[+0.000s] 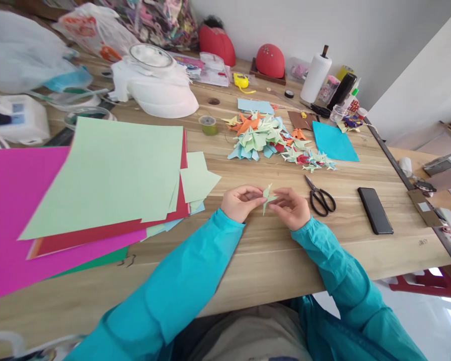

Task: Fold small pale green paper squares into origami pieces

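A small light-green folded paper crane [266, 199] is held above the tabletop between my two hands. My left hand [244, 201] pinches it from the left with thumb and fingers. From the other side, the fingers of my right hand [291, 205] close on its right-hand part. Just beyond lies a heap of folded paper cranes [257, 138] in green, blue, orange and red. Black-handled scissors [320, 197] rest to the right of my right hand. Small light-green paper squares [199, 183] lie left of my left hand.
Large coloured sheets [113, 170] are stacked at the left. A phone [375, 210] lies near the right edge. Behind stand a white cap-like object [160, 90], a yellow tape measure [241, 81], a red pincushion-like dome [270, 60] and a white roll [315, 77]. A blue sheet [334, 142] lies at right.
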{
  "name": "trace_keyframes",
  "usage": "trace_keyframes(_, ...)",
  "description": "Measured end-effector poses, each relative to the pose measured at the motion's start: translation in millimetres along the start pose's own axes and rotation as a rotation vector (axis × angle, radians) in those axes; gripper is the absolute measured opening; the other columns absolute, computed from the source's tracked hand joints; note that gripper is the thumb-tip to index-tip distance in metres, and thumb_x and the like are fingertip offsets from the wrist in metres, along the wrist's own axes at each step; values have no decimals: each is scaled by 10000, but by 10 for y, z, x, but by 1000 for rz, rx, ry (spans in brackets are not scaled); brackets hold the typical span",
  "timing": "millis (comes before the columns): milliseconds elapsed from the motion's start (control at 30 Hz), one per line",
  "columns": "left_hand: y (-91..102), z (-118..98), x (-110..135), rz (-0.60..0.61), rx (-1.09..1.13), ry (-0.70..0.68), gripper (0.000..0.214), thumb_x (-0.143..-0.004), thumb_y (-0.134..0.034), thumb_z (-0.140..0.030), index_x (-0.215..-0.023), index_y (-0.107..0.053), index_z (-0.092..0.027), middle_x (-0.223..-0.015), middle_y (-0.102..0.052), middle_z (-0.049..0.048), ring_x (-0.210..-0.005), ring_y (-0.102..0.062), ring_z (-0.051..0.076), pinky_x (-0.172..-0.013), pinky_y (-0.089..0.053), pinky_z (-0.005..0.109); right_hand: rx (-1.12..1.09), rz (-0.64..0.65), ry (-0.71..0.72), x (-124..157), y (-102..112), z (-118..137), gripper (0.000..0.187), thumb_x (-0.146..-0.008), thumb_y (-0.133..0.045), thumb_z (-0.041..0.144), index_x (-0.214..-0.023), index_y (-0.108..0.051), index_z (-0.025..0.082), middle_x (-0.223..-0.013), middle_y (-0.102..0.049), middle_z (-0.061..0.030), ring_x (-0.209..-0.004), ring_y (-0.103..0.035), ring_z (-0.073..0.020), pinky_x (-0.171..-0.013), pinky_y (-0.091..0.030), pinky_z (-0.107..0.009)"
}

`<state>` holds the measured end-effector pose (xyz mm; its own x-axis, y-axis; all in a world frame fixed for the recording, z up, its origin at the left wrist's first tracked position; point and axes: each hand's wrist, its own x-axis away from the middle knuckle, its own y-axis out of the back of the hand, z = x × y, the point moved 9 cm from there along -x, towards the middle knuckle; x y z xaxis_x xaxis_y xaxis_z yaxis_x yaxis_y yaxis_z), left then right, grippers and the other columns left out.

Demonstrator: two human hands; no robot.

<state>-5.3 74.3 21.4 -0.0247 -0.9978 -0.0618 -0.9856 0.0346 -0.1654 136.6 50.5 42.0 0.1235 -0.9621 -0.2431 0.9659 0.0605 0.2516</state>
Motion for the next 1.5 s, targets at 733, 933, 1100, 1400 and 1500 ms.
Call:
trace_keyframes(733,-108,135,21,93,79,92,337,-471,-779,-268,-666,-535,-143,-715,-677,49,-671,-641,168,-696,-530,328,146,-66,-10,8,82,26,276,-785,-516,400,-663,-642,186,-606,-664,-36,-544,-600,-137,-553,-486,-260)
trace_keyframes(933,-268,-18,132,210,-85,-126,266,-594,-694,-295,-766,-535,-169,-1021,-627,101,-776,-634,171,-695,-530,303,368,-127,83,21,108,67,257,-799,-497,380,-711,-649,193,-631,-661,-41,-553,-583,-134,-560,-468,-248)
trace_keyframes(1100,-227,-143,161,135,-362,-335,175,-680,-611,-248,-839,-644,-183,-940,-653,103,-748,-612,166,-648,-518,275,467,-64,232,57,-31,183,195,-808,-489,317,-772,-651,216,-733,-677,-65,-672,-607,-161,-649,-477,-273)
trace_keyframes(1400,-123,28,52,112,-222,-249,184,-637,-661,-271,-794,-683,-179,-918,-675,95,-807,-635,196,-659,-532,279,343,-47,288,41,-27,167,162,-757,-578,285,-895,-635,222,-796,-687,-47,-666,-626,-146,-611,-511,-260)
trace_keyframes(1500,-138,45,47,125,-184,-235,207,-607,-689,-292,-767,-689,-161,-934,-676,113,-811,-643,210,-682,-541,298,344,-37,307,29,-20,184,131,-772,-563,272,-843,-659,218,-757,-687,-46,-620,-614,-139,-597,-504,-258)
